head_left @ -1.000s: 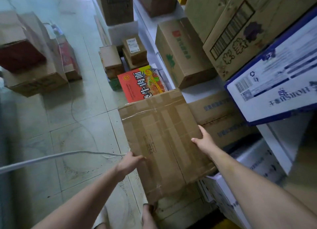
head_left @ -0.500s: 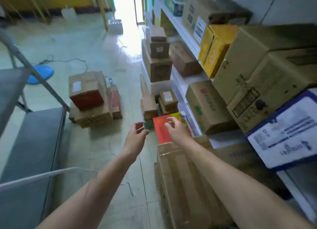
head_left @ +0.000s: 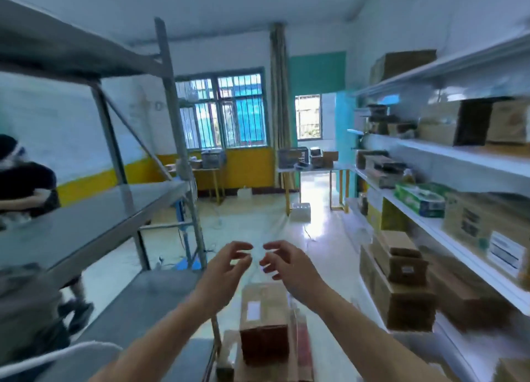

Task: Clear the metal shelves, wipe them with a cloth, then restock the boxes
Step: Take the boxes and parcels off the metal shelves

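Both bare forearms reach forward and up from the bottom of the frame, converging toward the centre. The left hand [head_left: 226,267] and right hand [head_left: 286,264] are raised side by side, palms turned toward each other, fingers loosely curved and spread. The fingertips of the two hands come near one another without touching. Neither hand holds anything. Motion blur softens both arms.

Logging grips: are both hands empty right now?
Yes, empty. Left hand and right hand are open in mid-air, fingers loosely curled round nothing.
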{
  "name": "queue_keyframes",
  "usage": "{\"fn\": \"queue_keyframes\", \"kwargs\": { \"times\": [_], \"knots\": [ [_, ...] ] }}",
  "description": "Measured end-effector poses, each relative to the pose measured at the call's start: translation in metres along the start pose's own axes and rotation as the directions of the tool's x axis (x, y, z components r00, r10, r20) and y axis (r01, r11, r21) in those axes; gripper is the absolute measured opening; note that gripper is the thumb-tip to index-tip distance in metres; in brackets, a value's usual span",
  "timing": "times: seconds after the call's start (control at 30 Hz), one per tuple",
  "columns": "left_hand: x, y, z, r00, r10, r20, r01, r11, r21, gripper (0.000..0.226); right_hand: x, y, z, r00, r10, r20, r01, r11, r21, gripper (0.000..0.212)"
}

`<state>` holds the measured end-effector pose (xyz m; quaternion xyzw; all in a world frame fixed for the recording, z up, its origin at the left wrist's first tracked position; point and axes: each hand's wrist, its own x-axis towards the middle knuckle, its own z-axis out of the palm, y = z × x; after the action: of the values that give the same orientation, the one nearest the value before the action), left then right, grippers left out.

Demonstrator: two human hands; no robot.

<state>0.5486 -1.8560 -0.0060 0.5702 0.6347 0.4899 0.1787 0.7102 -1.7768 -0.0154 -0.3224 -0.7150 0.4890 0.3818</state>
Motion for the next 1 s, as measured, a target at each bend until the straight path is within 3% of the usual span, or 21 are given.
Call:
{"fn": "queue_keyframes", "kwargs": {
  "times": [0.23,0.37,0.5,0.7,0.83,0.9,1.0],
  "knots": [
    [0.092,0.043,-0.165,0.957,0.249,-0.148,-0.211,0.95,0.231,0.015,0.125,-0.111,0.074,0.952,-0.3,0.069,0.299,0.954,0.017,0.013],
    [0.136,0.065,-0.236,0.915,0.341,-0.215,-0.238,0.888,0.394,0.02,0.192,-0.161,0.105,0.884,-0.451,0.126,0.45,0.892,0.033,0.01],
    [0.175,0.082,-0.279,0.882,0.409,-0.234,-0.217,0.794,0.567,0.028,0.261,-0.195,0.126,0.847,-0.506,0.165,0.504,0.862,0.058,0.019],
    [0.26,0.096,-0.326,0.807,0.53,-0.261,-0.156,0.617,0.772,0.026,0.387,-0.233,0.15,0.753,-0.639,0.158,0.631,0.769,0.103,0.017],
    [0.335,0.111,-0.356,0.77,0.593,-0.235,-0.036,0.409,0.912,0.026,0.494,-0.266,0.161,0.637,-0.764,0.102,0.761,0.645,0.074,0.019],
    [0.369,0.126,-0.369,0.786,0.583,-0.204,0.029,0.295,0.955,0.028,0.546,-0.281,0.166,0.569,-0.82,0.059,0.821,0.571,0.01,0.022],
    [0.423,0.141,-0.392,0.755,0.624,-0.202,0.129,0.161,0.979,0.032,0.631,-0.299,0.172,0.45,-0.893,0.02,0.89,0.447,-0.089,0.027]
  ]
}}
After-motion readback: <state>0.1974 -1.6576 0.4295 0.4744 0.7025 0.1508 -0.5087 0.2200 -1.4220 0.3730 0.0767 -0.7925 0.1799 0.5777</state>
